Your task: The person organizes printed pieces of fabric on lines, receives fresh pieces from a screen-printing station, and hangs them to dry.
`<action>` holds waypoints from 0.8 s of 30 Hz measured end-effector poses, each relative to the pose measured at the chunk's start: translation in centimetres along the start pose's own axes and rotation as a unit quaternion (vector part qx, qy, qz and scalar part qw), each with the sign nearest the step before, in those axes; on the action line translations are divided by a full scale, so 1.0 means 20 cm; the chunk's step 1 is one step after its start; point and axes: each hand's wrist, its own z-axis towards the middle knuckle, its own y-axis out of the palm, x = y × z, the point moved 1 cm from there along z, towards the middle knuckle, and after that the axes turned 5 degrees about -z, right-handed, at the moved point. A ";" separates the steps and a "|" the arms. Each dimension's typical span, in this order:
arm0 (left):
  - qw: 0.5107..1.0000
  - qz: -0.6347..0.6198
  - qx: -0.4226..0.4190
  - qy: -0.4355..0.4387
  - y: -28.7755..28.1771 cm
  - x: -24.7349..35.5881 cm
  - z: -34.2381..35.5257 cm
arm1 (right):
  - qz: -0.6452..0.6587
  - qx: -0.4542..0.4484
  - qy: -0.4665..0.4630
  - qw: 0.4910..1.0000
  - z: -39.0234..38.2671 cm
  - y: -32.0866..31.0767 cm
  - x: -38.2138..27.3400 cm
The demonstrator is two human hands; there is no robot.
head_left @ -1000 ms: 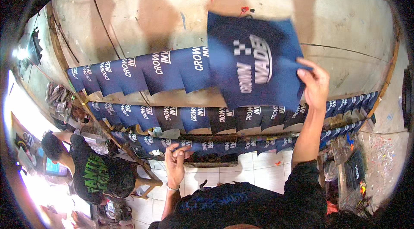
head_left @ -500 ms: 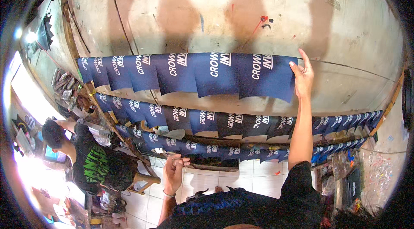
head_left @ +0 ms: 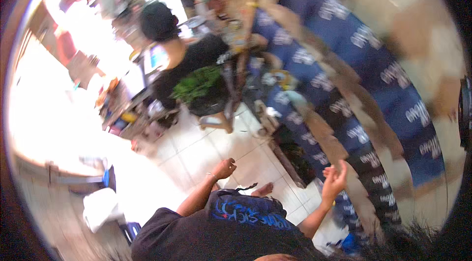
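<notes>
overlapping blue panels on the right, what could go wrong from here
The right hand appears close to the blue panels, so it might brush one; this view doesn't settle whether they touch. Because the panels overlap, a knock to one could disturb its neighbours. Below, a foot on the tiles looks near the low dark box, so a step that way could bump it.

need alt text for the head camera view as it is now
A person's open right hand hovers near rows of mostly blue printed sheets; their left hand is loosely curled above a white tiled floor. A co-worker in black sits at upper left; the picture is blurred.
</notes>
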 end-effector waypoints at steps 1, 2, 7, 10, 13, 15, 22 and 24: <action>0.996 -0.057 0.054 -0.035 -0.02 -0.24 -0.08 | -0.043 -0.109 -0.018 0.993 -0.02 0.18 -0.04; 0.985 -0.118 0.102 -0.074 -0.03 -0.53 -0.18 | -0.087 -0.210 -0.038 0.973 -0.07 0.36 -0.11; 0.761 -0.489 0.271 -0.329 -0.07 -1.63 -0.82 | -0.130 -0.465 -0.004 0.876 -0.19 1.30 -0.14; 0.553 -0.620 0.397 -0.391 0.10 -2.17 -1.45 | -0.211 -0.481 -0.137 0.840 -0.18 1.96 0.46; 0.457 -0.621 0.460 -0.440 0.14 -2.30 -1.81 | -0.251 -0.580 -0.092 0.770 -0.49 2.48 0.70; 0.399 -0.625 0.479 -0.470 0.28 -2.40 -2.03 | -0.198 -0.639 -0.064 0.741 -0.92 2.73 0.56; 0.435 -0.631 0.442 -0.466 0.24 -2.52 -1.89 | -0.335 -0.754 -0.330 0.459 -1.83 3.22 0.09; 0.531 -0.581 0.422 -0.449 0.06 -2.50 -1.76 | -0.330 -0.777 -0.319 0.432 -1.90 3.40 0.00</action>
